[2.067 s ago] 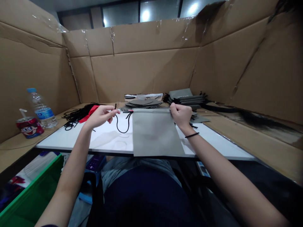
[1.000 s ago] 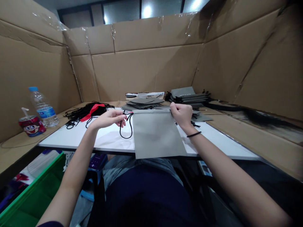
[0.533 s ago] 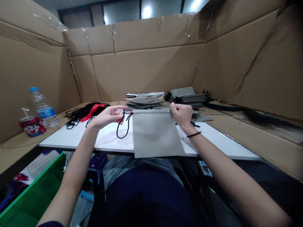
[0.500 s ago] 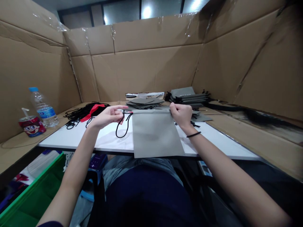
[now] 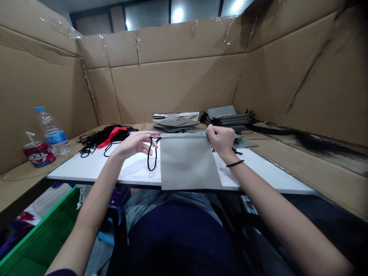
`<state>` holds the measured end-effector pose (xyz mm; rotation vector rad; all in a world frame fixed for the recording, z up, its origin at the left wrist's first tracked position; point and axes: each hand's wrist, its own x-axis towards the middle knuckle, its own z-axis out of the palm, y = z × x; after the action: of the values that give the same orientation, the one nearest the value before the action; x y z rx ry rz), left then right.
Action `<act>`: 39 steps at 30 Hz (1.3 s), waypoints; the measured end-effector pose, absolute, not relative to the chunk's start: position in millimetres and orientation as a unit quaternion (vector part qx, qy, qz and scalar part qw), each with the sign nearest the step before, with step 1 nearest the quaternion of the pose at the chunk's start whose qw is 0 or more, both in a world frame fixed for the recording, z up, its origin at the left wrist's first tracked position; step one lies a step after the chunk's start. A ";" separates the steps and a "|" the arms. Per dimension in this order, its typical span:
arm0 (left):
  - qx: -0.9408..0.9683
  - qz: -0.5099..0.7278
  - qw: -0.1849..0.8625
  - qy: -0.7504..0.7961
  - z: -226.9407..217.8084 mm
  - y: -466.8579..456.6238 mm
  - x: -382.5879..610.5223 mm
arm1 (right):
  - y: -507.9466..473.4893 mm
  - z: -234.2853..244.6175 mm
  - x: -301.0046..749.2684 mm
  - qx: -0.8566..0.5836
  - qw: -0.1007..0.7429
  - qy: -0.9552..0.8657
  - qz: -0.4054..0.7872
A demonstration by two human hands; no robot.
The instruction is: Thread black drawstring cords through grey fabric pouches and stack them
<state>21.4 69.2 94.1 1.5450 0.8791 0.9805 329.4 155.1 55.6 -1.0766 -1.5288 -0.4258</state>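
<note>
A flat grey drawstring bag (image 5: 188, 163) hangs over the table's front edge, its hemmed top towards the far side. My right hand (image 5: 222, 138) is closed in a fist round the bag's top right corner; what else lies inside the fist is hidden. At the top left corner, my left hand (image 5: 133, 145) has its fingers bent round a black cord (image 5: 155, 163), which dangles in a loop beside the bag. A small thin red piece (image 5: 155, 136) shows between these fingertips and the hem; its kind is not clear.
Black cords (image 5: 92, 140) with a red strip (image 5: 112, 137) lie at the left. Grey bags are stacked at the back centre (image 5: 175, 124) and back right (image 5: 235, 119). A water bottle (image 5: 56, 132) and a can with a straw (image 5: 38, 154) stand far left. Cardboard walls (image 5: 172, 84) surround the white table (image 5: 132, 172).
My left hand has moved slightly right to the bag's corner, and its pointing index finger has curled in. The cord loop now hangs narrower and closer to the bag. My right hand keeps its hold.
</note>
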 end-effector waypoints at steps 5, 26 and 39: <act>0.653 0.416 0.506 0.380 91.8 71.9 21.6 | 155.3 55.4 329.6 -0.456 0.576 -0.654 -0.181; 0.635 0.477 0.472 0.382 90.6 73.6 28.4 | 154.5 55.4 329.3 -0.449 0.570 -0.661 -0.189; 0.730 0.478 0.242 0.424 90.1 70.1 22.5 | 156.6 54.9 329.5 -0.462 0.551 -0.666 -0.199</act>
<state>22.5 70.1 90.1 1.9968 1.1588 1.3065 329.5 156.6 54.9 -1.0932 -1.5759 -0.4712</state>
